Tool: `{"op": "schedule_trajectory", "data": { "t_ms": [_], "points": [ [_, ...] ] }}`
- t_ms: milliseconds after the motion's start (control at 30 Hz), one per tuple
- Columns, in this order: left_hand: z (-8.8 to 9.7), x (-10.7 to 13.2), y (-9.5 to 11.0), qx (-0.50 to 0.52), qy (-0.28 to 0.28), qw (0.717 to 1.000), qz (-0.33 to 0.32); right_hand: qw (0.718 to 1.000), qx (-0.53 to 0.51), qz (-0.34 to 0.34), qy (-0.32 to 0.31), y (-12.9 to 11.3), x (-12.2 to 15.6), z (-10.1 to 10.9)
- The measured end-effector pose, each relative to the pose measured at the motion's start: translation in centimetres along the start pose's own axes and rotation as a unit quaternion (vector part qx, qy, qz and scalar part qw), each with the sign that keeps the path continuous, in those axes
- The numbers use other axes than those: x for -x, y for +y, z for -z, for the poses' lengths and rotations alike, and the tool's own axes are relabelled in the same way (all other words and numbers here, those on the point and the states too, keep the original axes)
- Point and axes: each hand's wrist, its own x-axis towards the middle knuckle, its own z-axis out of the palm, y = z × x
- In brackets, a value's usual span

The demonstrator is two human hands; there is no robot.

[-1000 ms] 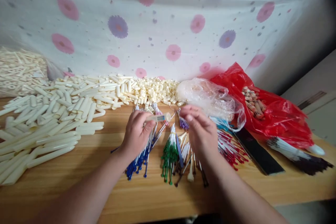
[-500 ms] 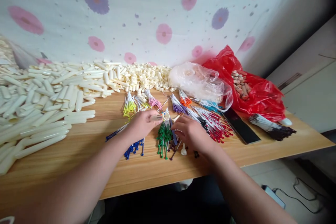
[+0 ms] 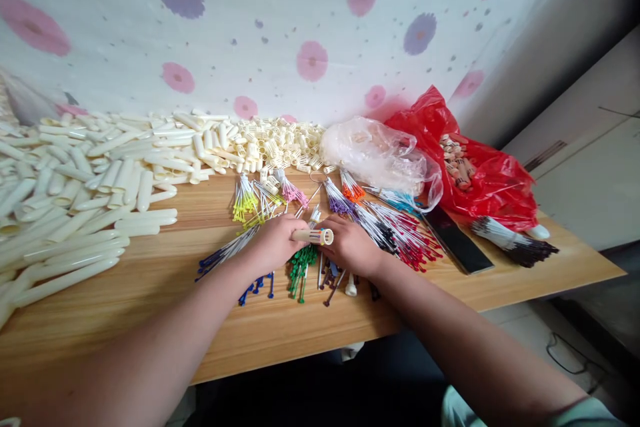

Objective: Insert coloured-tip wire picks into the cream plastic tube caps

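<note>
Cream tube [image 3: 309,235] pinched in the left hand [image 3: 273,240], held above the desk [image 3: 280,337] near its front edge; tube lies roughly crosswise, open end toward the right hand [image 3: 353,245]. Coloured marks are seen near that end. Right hand is curled, lowered just beside the open end; fingertips are hidden, so whether anything is gripped cannot be told. Green-tipped rods [image 3: 303,258] are fanned out below the tube; purple-tipped rods [image 3: 340,198] and red-tipped rods [image 3: 413,237] lie beyond and to the right.

Step in hand, as judged: tube steadied by one hand while the other is worked among the rods. For the next move, a firm hold on the tube, its opening left unobstructed, and a fine fingertip pinch on one slender rod would be called for; neighbouring bundles could easily be disturbed.
</note>
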Motion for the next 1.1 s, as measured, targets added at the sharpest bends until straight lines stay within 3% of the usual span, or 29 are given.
{"op": "schedule_trajectory", "data": {
  "t_ms": [233,533,700,833,900,1000,1033,1100],
  "points": [
    [0.0,-0.3,-0.1,-0.013,-0.006,0.999,0.037,0.991,0.091,0.099,0.026,0.5,-0.1,0.2],
    [-0.7,-0.5,0.0,-0.033,0.006,0.995,0.093,0.984,0.053,0.158,0.057,1.0,0.6,0.4],
    [-0.9,-0.4,0.5,-0.033,0.021,0.993,0.110,0.983,-0.021,0.167,0.072,-0.3,1.4,2.1],
    [-1.0,-0.3,0.1,-0.017,0.027,0.994,0.102,0.968,-0.200,0.118,0.093,-2.3,1.9,4.9],
    [-0.8,-0.3,-0.2,0.026,0.052,0.993,0.100,0.935,-0.331,0.024,0.129,-2.8,1.7,5.8],
    [0.0,-0.1,-0.1,0.145,0.129,0.976,0.095,0.821,-0.533,-0.156,0.134,-2.4,0.5,5.9],
    [0.3,0.0,0.1,0.197,0.132,0.968,0.082,0.775,-0.587,-0.198,0.123,-2.0,0.0,5.6],
    [0.9,0.4,0.7,0.310,0.073,0.947,0.038,0.703,-0.659,-0.246,0.108,-1.2,-1.3,4.8]
  ]
}}
